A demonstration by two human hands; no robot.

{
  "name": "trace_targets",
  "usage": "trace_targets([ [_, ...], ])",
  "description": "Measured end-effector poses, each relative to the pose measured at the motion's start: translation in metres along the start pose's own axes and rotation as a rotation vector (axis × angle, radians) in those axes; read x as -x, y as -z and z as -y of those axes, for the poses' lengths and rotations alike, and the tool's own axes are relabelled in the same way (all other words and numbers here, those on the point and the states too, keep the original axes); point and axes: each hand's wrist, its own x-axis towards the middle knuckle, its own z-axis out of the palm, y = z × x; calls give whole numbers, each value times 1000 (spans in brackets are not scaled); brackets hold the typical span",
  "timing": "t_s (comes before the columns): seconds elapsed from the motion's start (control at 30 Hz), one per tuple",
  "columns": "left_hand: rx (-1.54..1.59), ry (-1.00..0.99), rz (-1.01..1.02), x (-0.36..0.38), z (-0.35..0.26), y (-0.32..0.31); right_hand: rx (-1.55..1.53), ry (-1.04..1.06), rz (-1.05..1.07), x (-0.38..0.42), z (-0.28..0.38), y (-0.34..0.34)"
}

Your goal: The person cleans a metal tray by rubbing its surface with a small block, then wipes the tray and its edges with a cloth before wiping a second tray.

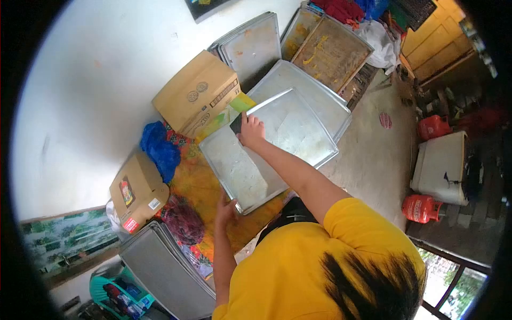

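Note:
A flat grey metal tray (282, 125) lies tilted on top of another metal tray (314, 88). My right hand (252, 130) is on the upper tray's surface near its far left edge, with its fingers closed on a dark flat pad (236, 124). My left hand (226, 209) grips the near left corner of the same tray from its side, thumb at the rim. An orange-yellow cloth (194, 178) shows beneath the tray.
A large cardboard box (197, 93) stands beyond the trays, a smaller box (136, 186) at the left. Stacked trays (165, 272) lean at lower left and others (250, 45) at the wall. Red gas cylinders (421, 208) and a pale container (440, 168) stand right.

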Motion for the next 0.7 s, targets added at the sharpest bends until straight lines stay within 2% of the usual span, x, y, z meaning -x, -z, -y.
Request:
trace_targets([
  [0.1,-43,49,-15,3,-5,2,63,98,-29,-17,8,-2],
  [0.2,87,-125,-61,-12,26,2,31,199,45,-12,35,-14],
  [0.3,36,-113,-25,-21,42,14,-56,339,43,12,53,-28],
  [0.4,72,-45,-12,-6,13,3,-148,475,52,54,34,-32],
  [0.47,72,-6,10,0,-4,0,-243,534,97,87,-11,-14],
  [0.53,55,8,35,1,-8,2,-199,337,177,101,-67,13],
  [0.57,49,5,44,2,-9,3,-115,138,262,94,-96,24],
  [0.63,14,0,67,3,-8,7,57,-185,85,89,-162,48],
  [0.67,-16,-7,84,3,-6,10,58,-349,10,85,-195,56],
  [0.7,-44,-20,103,2,-5,11,39,-427,-141,88,-214,67],
])
